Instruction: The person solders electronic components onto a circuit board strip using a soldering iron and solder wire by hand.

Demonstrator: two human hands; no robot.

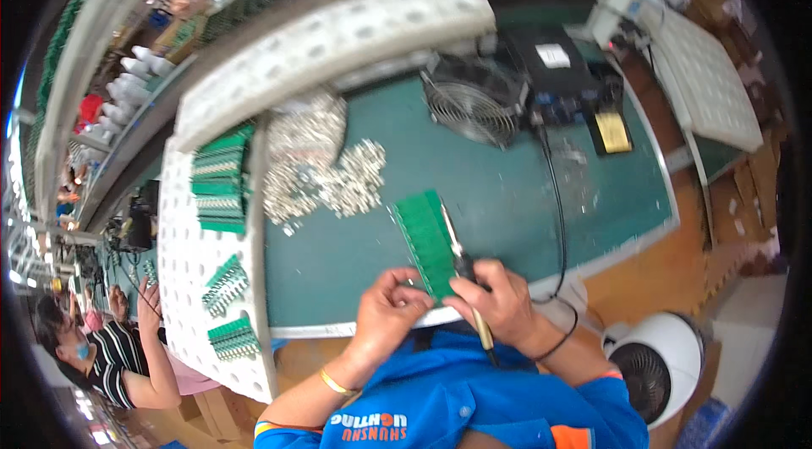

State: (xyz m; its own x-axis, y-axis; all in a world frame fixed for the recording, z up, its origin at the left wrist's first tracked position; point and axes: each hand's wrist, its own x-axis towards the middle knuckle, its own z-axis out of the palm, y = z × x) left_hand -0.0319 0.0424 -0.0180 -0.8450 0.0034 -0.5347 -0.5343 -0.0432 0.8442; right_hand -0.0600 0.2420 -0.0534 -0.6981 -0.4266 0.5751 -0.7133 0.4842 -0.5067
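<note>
A green circuit board (425, 238) lies on the green mat near the front edge of the bench, its lower end between my hands. My right hand (501, 301) is closed round a soldering iron (463, 267), whose metal tip points away from me along the board's right side. The thumb of that hand is close to the board's lower corner. At the board's lower left edge my left hand (391, 312) has its thumb and fingers pinched together. Whatever they hold is too small to name. Farther left lies a pile of small whitish parts (351, 181).
A plastic bag of similar parts (309, 129) lies behind the pile. Green boards (222, 183) stand on the white perforated rack at left. A black fan (474, 102) and black unit (554, 68) stand at the back; a cord (556, 187) runs down the right. Another person (118, 356) sits left.
</note>
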